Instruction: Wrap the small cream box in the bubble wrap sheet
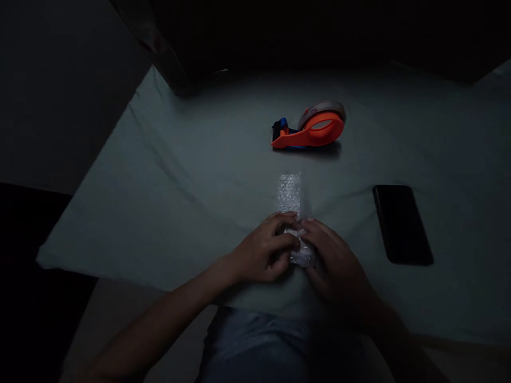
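Note:
A narrow strip of bubble wrap (pixel 289 190) lies lengthwise on the cloth, its lower part under my fingers. From the left, my left hand (pixel 267 247) curls over it, fingertips pressing on the wrap. On the other side my right hand (pixel 335 258) closes along the wrap's right edge, its fingertips near those of my left hand. Whether anything is inside the wrap I cannot tell. Beyond it, an orange tape dispenser (pixel 305 139) with a roll of tape rests on its side, apart from both hands.
A black smartphone (pixel 402 224) lies to the right of my right hand. The light green cloth (pixel 191 159) covers the surface and has creases. A dark bulky shape stands along the far edge. The room is dim.

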Action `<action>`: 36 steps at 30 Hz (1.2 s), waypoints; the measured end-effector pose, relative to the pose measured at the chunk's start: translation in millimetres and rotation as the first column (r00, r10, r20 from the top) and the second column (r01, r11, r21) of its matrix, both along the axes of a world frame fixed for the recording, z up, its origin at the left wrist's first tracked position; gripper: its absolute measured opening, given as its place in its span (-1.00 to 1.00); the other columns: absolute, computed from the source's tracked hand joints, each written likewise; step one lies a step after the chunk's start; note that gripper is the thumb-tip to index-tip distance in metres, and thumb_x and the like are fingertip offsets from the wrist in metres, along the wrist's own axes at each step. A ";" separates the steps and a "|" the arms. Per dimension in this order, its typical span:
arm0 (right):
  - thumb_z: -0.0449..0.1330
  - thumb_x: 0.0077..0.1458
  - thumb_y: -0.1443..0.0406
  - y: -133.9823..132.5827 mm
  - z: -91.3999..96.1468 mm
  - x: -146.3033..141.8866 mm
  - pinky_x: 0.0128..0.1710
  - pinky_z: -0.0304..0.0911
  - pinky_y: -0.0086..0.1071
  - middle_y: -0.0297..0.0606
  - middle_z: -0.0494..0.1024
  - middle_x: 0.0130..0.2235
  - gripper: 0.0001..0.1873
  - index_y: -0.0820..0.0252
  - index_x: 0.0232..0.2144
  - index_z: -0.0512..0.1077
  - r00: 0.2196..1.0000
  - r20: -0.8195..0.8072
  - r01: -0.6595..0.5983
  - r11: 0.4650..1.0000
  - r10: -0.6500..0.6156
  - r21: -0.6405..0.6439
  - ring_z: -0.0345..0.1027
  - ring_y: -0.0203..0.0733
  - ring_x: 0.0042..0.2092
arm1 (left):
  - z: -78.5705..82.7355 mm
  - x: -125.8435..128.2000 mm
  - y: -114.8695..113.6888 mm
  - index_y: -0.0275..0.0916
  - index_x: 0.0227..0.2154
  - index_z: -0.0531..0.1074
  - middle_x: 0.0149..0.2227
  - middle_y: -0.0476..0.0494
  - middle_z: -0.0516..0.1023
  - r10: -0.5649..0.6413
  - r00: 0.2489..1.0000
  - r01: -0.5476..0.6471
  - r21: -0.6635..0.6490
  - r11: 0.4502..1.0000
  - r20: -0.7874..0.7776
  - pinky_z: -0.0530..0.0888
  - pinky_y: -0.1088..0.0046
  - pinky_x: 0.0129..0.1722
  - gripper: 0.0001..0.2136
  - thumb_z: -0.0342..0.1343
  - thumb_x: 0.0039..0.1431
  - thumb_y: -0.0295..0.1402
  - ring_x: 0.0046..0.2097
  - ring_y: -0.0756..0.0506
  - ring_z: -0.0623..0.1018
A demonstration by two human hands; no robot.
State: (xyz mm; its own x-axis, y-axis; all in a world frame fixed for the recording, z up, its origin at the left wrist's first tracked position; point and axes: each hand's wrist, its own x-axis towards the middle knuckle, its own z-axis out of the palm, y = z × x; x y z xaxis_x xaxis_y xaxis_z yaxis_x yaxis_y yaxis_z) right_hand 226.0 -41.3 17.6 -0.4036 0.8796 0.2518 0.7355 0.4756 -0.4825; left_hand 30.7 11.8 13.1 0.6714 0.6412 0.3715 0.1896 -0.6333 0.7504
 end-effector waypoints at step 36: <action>0.08 0.09 0.44 -2.0 7.0 0.3 0.07 0.33 -0.01 0.15 0.43 0.08 -0.74 0.34 -0.14 0.40 0.985 0.159 -0.081 0.994 0.070 0.068 0.28 0.11 0.15 | 15.1 18.0 22.0 -0.28 -0.38 0.47 -0.35 -0.09 0.51 0.404 0.851 -0.483 -0.199 0.852 -0.336 0.40 0.34 -0.14 -0.81 0.09 0.21 -0.26 -0.25 -0.07 0.46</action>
State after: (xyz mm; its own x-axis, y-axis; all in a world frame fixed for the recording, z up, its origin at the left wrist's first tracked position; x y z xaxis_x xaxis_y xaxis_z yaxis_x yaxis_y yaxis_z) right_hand 226.3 -43.3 24.7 -0.5076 0.8265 0.2434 0.7598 0.5626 -0.3260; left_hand 48.7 33.9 28.2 0.3377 0.9412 -0.0114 0.6218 -0.2140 0.7534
